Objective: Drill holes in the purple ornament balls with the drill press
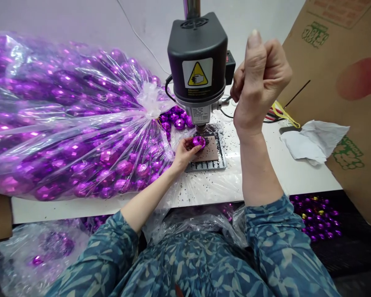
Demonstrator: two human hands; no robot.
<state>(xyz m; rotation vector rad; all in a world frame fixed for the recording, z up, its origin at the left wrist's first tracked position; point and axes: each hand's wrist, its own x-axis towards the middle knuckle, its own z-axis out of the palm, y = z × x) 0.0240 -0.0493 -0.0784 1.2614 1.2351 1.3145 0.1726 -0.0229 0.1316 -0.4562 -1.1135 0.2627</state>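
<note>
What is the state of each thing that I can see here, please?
Held ball: in the left hand, below the machine
Machine: upright; running or not, I cannot tell
Lever: gripped by the right hand
Large bag: gathered at neck, filled with purple balls
Brown board: littered with dark bits
White sheet: crumpled

Left side: bulging bauble bag [64, 123] blocks passage.
Above base plate [204, 166]: drill press head [198, 57] overhangs.
Right worktop [297, 179]: open stretch up to crumpled paper [309, 144], cardboard box [330, 53].
</note>
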